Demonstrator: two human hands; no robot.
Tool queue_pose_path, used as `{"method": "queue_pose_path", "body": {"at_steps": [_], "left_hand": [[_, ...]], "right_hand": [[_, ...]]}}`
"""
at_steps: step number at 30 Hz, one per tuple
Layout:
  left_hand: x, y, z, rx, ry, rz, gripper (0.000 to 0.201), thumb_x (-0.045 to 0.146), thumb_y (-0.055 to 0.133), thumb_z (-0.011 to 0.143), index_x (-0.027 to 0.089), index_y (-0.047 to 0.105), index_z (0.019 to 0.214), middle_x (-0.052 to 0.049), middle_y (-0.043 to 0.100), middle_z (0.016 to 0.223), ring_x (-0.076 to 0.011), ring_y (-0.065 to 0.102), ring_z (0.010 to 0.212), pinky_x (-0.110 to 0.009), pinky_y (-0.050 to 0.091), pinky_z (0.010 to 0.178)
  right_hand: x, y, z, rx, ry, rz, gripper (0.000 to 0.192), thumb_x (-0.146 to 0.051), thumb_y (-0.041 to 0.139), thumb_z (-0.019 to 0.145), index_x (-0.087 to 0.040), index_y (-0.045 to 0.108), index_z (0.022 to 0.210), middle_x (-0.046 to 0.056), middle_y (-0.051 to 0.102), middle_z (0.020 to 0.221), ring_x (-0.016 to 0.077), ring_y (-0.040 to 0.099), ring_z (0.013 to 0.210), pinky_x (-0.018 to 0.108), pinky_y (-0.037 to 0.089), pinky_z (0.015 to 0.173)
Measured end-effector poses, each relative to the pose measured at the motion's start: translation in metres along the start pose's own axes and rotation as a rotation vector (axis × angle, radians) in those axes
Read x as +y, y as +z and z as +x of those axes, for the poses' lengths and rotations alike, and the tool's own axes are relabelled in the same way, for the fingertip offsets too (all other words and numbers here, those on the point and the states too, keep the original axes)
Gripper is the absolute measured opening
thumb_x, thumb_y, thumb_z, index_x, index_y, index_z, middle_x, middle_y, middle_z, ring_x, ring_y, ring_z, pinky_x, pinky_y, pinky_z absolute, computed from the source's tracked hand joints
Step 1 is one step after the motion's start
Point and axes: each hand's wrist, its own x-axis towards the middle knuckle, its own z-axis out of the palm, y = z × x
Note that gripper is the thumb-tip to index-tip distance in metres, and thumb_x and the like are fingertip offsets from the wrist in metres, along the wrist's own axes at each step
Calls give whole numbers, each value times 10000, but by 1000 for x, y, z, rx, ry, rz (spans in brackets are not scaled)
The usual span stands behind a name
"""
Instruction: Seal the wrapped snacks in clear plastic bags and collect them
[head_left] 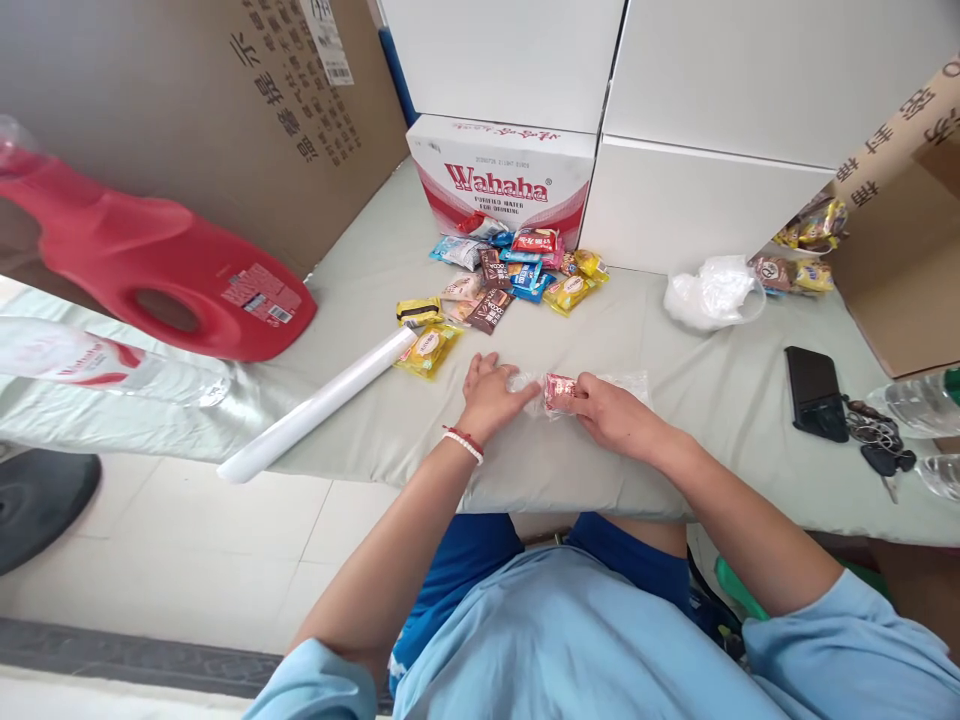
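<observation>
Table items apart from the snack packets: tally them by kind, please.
Red jug: 1
White roll: 1
Wahaha carton: 1
White plastic bag: 1
Black phone: 1
Key bunch: 1
Total: 6

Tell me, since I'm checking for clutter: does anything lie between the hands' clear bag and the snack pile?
Nothing visible does. The bare table cover lies between the clear bag, held by left hand and right hand, and the snack pile.

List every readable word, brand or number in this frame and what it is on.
"Wahaha": red and white carton.
"PURIFIED WATER FOR DRINKING": same carton, just legible.
Chinese characters on the brown cardboard sheet and cardboard box: too blurred.
Snack packets, red jug label: too small.
</observation>
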Motion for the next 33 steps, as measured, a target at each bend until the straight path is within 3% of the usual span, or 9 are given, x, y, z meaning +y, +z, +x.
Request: {"method": "queue_pose_path", "body": {"at_steps": [4, 8, 14, 17, 20, 23, 25, 29, 33], "left_hand": [[8, -8, -16, -50, 11, -27, 166, 347, 718, 744, 200, 682, 812, -78, 723, 996, -268, 686, 991, -430, 533, 953], [38, -5, -32, -58, -44, -294, 117, 301, 652, 824, 199, 668, 877, -4, 721, 828, -157, 657, 659, -297, 537, 668], [76, 25, -53, -135, 326, 126, 274, 271, 502, 991, 217, 766, 1039, -74, 780, 1196, -258, 678, 1049, -429, 512, 911], [71, 32, -68, -121, 454, 408, 338, 282, 475, 1019, 217, 726, 1236, -79, 695, 1408, -309, 618, 1114, -496, 461, 910], [61, 34, -78, -147, 530, 549, 439, 228, 468, 1003, 205, 627, 1412, -84, 587, 1544, -327, 586, 1164, -506, 432, 897], [54, 35, -82, -165, 548, 614, 493, 187, 443, 993, 202, 586, 1466, -79, 527, 1599, -333, 580, 1172, -508, 418, 872], [53, 34, -82, -179, 545, 629, 504, 176, 440, 989, 205, 581, 1472, -78, 507, 1615, -331, 585, 1151, -508, 414, 853], [54, 36, -83, -174, 553, 647, 511, 153, 428, 992, 205, 569, 1480, -81, 497, 1623, -323, 591, 1112, -497, 416, 831], [56, 41, -82, -127, 578, 608, 480, 119, 445, 983, 156, 594, 1438, -143, 547, 1567, -338, 584, 1194, -508, 452, 902]], "right_hand": [[7, 3, -3, 21, -50, 152, 405, -157, 535, 971, -300, 717, 1303, 76, 590, 1075, 215, 611, 938, 316, 505, 822], [1, 6, 0, 43, -27, 170, 356, -167, 543, 961, -277, 747, 1232, 78, 586, 1050, 225, 593, 939, 344, 513, 839], [7, -17, -11, 23, -98, 403, 250, -239, 546, 950, -242, 759, 1082, 86, 666, 1145, 240, 617, 1109, 402, 515, 1005], [30, -24, -22, 199, 127, 476, 328, -316, 486, 991, -250, 733, 1196, 76, 705, 1113, 233, 657, 1039, 406, 537, 954], [51, -14, -27, 441, 398, 209, 371, -421, 628, 916, -224, 724, 1215, 137, 680, 1179, 315, 606, 1127, 507, 505, 1002], [59, -3, -31, 373, 374, 45, 239, -418, 739, 818, -217, 740, 948, 169, 651, 1256, 388, 515, 1271, 575, 444, 1076], [55, -7, -34, 315, 348, 50, 146, -366, 697, 843, -221, 696, 855, 152, 656, 1232, 354, 562, 1217, 515, 479, 1033], [28, -34, -23, 215, 421, 166, 126, -345, 616, 919, -227, 632, 879, 52, 693, 904, 215, 645, 798, 336, 496, 758], [-8, -38, 22, 136, 407, 138, 70, -213, 576, 938, -222, 646, 940, 30, 725, 898, 197, 657, 819, 289, 443, 731]]}}
